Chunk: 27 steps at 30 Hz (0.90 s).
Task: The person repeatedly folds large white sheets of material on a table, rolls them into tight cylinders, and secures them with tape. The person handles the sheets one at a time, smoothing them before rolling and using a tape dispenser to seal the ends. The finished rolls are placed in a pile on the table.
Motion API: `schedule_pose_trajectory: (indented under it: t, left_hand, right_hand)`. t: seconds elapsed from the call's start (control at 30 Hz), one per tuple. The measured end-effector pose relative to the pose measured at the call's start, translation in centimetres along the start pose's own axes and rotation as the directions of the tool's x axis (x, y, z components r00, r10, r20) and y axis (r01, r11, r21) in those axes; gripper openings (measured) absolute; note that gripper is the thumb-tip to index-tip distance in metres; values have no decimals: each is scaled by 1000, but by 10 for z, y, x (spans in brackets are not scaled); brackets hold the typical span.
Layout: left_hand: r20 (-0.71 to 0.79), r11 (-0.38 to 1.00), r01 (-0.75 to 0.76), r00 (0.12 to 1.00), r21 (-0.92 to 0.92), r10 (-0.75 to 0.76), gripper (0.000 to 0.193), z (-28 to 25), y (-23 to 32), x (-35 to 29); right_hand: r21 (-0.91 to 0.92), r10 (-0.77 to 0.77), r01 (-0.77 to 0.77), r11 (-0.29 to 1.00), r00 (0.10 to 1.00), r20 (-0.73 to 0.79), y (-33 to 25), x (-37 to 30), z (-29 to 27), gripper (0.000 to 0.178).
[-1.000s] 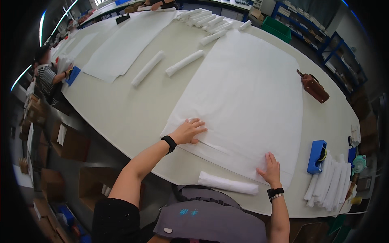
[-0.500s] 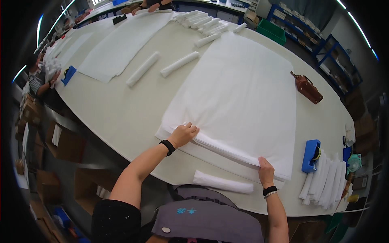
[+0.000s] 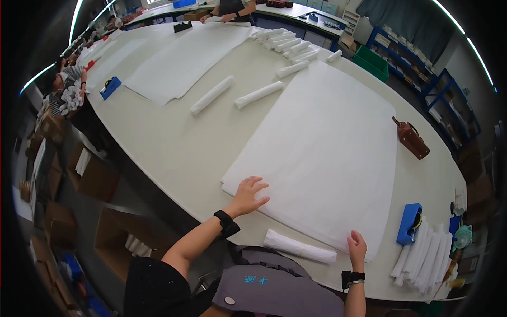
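Note:
A large white paper sheet stack (image 3: 322, 142) lies flat on the pale table (image 3: 169, 148) in front of me. My left hand (image 3: 248, 194) rests flat with fingers spread on the sheet's near left corner. My right hand (image 3: 357, 247) lies on the sheet's near right edge, fingers together and flat. Neither hand grips anything. A rolled white paper tube (image 3: 299, 246) lies between my hands at the table's near edge, apart from both.
A blue tape dispenser (image 3: 410, 223) and several white rolls (image 3: 422, 259) sit at my right. A brown dispenser (image 3: 411, 138) lies beyond the sheet. More rolls (image 3: 259, 95) and another sheet (image 3: 185, 61) lie farther off. Other people work at the left and far edges.
The folded near edge of the sheet has been smoothed flat. Both hands have moved toward me along the sheet's near edge, and the view has shifted closer.

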State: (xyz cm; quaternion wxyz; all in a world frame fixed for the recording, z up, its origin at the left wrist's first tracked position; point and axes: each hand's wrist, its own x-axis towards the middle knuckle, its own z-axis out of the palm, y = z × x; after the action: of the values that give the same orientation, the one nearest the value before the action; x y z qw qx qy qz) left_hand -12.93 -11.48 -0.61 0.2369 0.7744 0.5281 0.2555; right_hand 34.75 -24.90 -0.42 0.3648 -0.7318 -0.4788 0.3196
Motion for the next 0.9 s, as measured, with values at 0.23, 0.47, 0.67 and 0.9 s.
schedule_pose_trajectory:
  t: [0.23, 0.47, 0.67, 0.9]
  left_hand:
    - [-158, 940, 113, 985, 322, -64, 50, 17, -31, 4]
    - [130, 968, -243, 959, -69, 250, 50, 11, 64, -1]
    - [552, 863, -504, 710, -34, 437, 54, 45, 114, -30]
    - [491, 848, -517, 713, -112, 500, 63, 31, 80, -64]
  right_hand:
    - [-607, -154, 92, 789, 987, -51, -22, 13, 26, 46]
    - [-507, -339, 408, 759, 913, 227, -95, 22, 102, 51]
    - [-384, -167, 274, 882, 943, 289, -87, 37, 108, 35]
    - [-179, -328, 423, 888, 858, 395, -60, -105, 95, 15]
